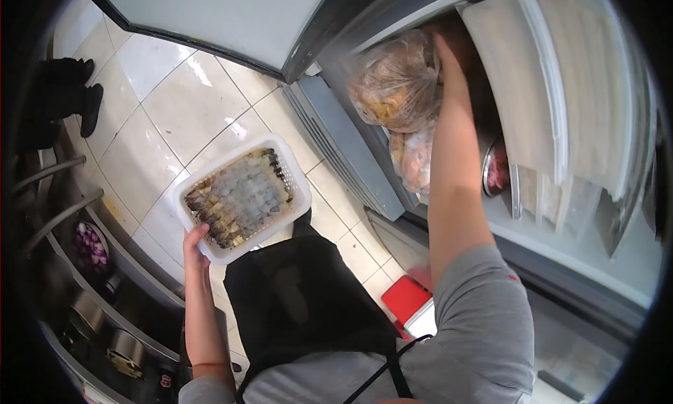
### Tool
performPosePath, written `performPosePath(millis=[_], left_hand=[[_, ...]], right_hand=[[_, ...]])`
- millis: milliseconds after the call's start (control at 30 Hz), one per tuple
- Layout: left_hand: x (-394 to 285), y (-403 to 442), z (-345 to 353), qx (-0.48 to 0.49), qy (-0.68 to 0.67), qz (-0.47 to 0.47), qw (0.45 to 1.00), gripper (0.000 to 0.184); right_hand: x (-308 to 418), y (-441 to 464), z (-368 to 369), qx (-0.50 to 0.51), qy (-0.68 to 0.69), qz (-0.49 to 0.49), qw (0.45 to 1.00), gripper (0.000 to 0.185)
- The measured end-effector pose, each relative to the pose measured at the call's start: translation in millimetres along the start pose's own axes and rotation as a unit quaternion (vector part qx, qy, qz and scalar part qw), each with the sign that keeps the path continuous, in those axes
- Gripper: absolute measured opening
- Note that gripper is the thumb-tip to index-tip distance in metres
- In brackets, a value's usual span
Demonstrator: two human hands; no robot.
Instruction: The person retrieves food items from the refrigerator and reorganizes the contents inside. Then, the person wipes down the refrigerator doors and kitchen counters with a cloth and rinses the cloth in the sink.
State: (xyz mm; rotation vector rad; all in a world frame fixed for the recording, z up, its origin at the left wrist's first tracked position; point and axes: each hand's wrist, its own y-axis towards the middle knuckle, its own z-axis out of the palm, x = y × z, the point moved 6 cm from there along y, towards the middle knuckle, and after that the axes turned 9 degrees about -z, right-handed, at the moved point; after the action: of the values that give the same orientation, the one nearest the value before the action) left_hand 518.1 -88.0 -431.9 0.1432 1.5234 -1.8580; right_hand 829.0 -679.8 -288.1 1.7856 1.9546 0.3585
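Note:
My left hand (196, 244) grips the near left corner of a white perforated basket (303, 206), its thumb over the rim. Rows of shrimp (242, 194) with dark tails lie in the basket, which is held above the tiled floor. My right arm reaches into an open fridge, and my right hand (440, 43) is far inside, beside a clear plastic bag (396, 78) of orange-brown food. The fingers of that hand are hidden. Below this bag lies another bag (415, 159) with pinkish contents.
Light stacked trays or panels (519, 81) fill the fridge's right side, near a metal bowl (495, 167) of red food. The fridge door (217, 18) stands open. At left are racks with purple onions (91, 246) and a person's dark shoes (91, 110). A red container (405, 299) sits below.

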Motion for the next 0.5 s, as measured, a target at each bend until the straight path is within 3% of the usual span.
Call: performPosePath(millis=[100, 300, 400, 500], left_hand=[[21, 9, -21, -0.015, -0.021, 0.007, 1.000, 0.043], [35, 13, -20, -0.023, -0.093, 0.005, 0.995, 0.032], [39, 20, -32, -0.059, -0.087, 0.040, 0.994, 0.033], [34, 15, -28, -0.052, -0.070, 0.004, 0.996, 0.036]], right_hand=[[19, 16, -12, -0.019, 0.051, 0.066, 0.996, 0.047], [8, 5, -35, -0.013, 0.060, 0.083, 0.995, 0.047], [1, -28, -72, -0.016, 0.076, 0.106, 0.991, 0.047], [-5, -46, -99, -0.023, 0.088, 0.115, 0.989, 0.047]])
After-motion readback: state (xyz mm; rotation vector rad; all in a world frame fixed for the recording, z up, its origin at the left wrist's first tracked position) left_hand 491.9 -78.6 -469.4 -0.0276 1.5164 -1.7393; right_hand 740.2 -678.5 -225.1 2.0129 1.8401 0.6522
